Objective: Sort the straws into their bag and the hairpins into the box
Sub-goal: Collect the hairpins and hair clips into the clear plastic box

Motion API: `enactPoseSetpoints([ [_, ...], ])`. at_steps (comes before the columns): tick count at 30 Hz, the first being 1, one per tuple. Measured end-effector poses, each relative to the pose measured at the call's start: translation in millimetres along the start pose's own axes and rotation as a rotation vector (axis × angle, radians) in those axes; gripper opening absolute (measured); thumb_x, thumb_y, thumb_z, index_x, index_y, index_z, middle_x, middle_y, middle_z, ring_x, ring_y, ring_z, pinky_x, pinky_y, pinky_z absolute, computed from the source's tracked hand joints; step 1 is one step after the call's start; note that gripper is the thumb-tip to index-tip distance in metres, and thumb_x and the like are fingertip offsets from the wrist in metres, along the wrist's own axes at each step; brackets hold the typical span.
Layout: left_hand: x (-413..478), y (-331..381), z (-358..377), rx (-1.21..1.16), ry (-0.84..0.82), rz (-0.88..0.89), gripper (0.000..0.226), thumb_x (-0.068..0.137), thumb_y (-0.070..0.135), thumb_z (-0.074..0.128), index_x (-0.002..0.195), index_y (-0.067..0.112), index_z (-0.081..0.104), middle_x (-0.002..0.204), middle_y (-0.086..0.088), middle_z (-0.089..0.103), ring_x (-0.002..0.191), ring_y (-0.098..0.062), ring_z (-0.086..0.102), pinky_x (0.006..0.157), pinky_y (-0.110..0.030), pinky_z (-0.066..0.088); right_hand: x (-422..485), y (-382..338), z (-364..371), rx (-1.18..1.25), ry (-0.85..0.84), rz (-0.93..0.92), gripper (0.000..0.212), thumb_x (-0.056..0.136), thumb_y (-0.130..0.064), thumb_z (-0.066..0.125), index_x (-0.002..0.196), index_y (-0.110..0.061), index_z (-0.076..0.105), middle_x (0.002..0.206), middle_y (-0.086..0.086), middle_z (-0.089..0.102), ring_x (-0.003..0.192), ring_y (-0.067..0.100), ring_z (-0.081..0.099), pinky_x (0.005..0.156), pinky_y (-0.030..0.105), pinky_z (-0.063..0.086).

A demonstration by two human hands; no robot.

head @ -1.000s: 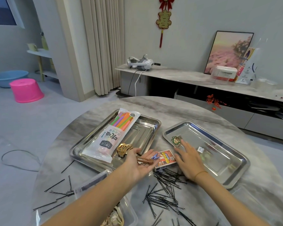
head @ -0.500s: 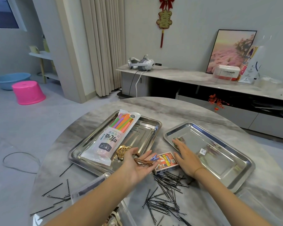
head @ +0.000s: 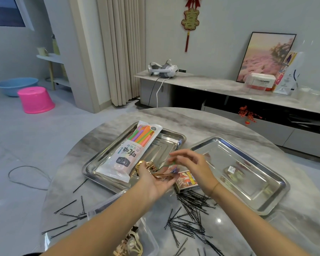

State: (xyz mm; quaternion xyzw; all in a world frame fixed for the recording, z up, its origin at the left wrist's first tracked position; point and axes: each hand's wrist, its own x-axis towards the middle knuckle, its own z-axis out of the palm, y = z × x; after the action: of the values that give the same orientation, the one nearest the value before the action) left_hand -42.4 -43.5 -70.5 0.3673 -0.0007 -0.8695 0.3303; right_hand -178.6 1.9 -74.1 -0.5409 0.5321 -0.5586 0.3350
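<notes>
Just above brown hairpins (head: 161, 175) on flat left hand (head: 155, 184), right fingers (head: 179, 153) round green hairpin (head: 171, 163).

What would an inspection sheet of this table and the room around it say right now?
Surface: round marble table with steel left tray and right tray.
Job's things: straw bag lies in the left tray; black hairpins are scattered on the table; clear box at the near edge holds gold clips.
Clutter: small card box between the trays.
Hands: left hand palm up, carrying brown hairpins; right hand above it pinches a small green thing, blurred.
Cables: dark cable on the floor; white cable hangs from the headset.
Surroundings: curtain, pink stool, blue basin, framed picture.
</notes>
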Motion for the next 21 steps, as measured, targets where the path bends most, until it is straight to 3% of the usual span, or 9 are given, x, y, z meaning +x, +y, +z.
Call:
enactPoseSetpoints([
  [2, 1, 5, -1, -0.009, -0.002, 0.003, 0.06, 0.094, 0.05, 0.039, 0.111, -0.007, 0.05, 0.11, -0.029, 0.056, 0.101, -0.039, 0.056, 0.092, -0.049, 0.047, -3, -6, 13, 0.016, -0.068, 0.004, 0.02, 0.093, 0.002, 0.049, 0.101, 0.002, 0.067, 0.089, 0.014, 0.073, 0.09, 0.02, 0.07, 0.079, 0.026, 0.054],
  [4, 3, 9, -3, 0.007, 0.008, 0.009, 0.054, 0.095, 0.044, 0.04, 0.118, -0.005, 0.051, 0.116, -0.027, 0.057, 0.103, -0.036, 0.058, 0.086, -0.046, 0.049, -5, -7, 23, -0.019, -0.119, -0.002, 0.02, 0.094, -0.001, 0.049, 0.102, -0.001, 0.067, 0.09, 0.014, 0.074, 0.092, 0.021, 0.07, 0.082, 0.028, 0.054],
  [8, -2, 18, -10, 0.084, 0.036, 0.079, 0.034, 0.1, 0.022, 0.036, 0.105, -0.002, 0.059, 0.096, -0.023, 0.061, 0.087, -0.03, 0.061, 0.086, -0.041, 0.049, -6, -6, 35, 0.022, -0.176, -0.033, 0.029, 0.093, -0.015, 0.045, 0.112, -0.007, 0.065, 0.093, 0.016, 0.073, 0.098, 0.023, 0.069, 0.095, 0.036, 0.049],
  [10, -7, 28, -15, 0.132, 0.048, 0.104, 0.032, 0.099, 0.017, 0.036, 0.094, -0.003, 0.061, 0.093, -0.022, 0.061, 0.083, -0.029, 0.06, 0.089, -0.04, 0.048, -6, -5, 37, 0.047, -0.124, -0.029, 0.029, 0.094, -0.018, 0.044, 0.113, -0.01, 0.064, 0.088, 0.012, 0.075, 0.1, 0.018, 0.067, 0.094, 0.027, 0.047],
  [12, -12, 41, -19, 0.183, 0.034, 0.117, 0.032, 0.1, 0.018, 0.035, 0.098, -0.004, 0.059, 0.099, -0.024, 0.061, 0.088, -0.03, 0.06, 0.088, -0.04, 0.048, -4, 0, 38, -0.001, 0.008, -0.012, 0.022, 0.095, -0.013, 0.047, 0.107, -0.015, 0.066, 0.084, 0.003, 0.075, 0.095, 0.017, 0.068, 0.088, 0.028, 0.049],
  [15, -17, 64, -26, 0.294, 0.014, 0.117, 0.04, 0.103, 0.025, 0.031, 0.11, -0.006, 0.056, 0.108, -0.026, 0.062, 0.096, -0.034, 0.061, 0.078, -0.045, 0.05, 7, 15, 39, -0.319, 0.114, 0.046, 0.022, 0.09, -0.006, 0.054, 0.092, -0.022, 0.068, 0.083, -0.009, 0.071, 0.086, 0.012, 0.065, 0.08, 0.033, 0.052],
  [18, -23, 83, -31, 0.387, 0.014, 0.123, 0.038, 0.102, 0.023, 0.031, 0.107, -0.006, 0.057, 0.105, -0.023, 0.064, 0.095, -0.033, 0.062, 0.078, -0.043, 0.055, 23, 24, 47, -0.731, -0.095, 0.121, 0.02, 0.086, -0.017, 0.062, 0.106, -0.019, 0.067, 0.109, -0.004, 0.063, 0.099, 0.011, 0.057, 0.092, 0.025, 0.045],
  [21, -31, 93, -35, 0.411, 0.032, 0.124, 0.032, 0.1, 0.018, 0.034, 0.103, -0.004, 0.057, 0.099, -0.022, 0.064, 0.089, -0.033, 0.061, 0.061, -0.041, 0.057, 35, 26, 65, -0.962, -0.294, 0.205, 0.049, 0.088, -0.031, 0.061, 0.134, -0.02, 0.05, 0.144, 0.003, 0.039, 0.131, 0.02, 0.039, 0.107, 0.031, 0.032],
])
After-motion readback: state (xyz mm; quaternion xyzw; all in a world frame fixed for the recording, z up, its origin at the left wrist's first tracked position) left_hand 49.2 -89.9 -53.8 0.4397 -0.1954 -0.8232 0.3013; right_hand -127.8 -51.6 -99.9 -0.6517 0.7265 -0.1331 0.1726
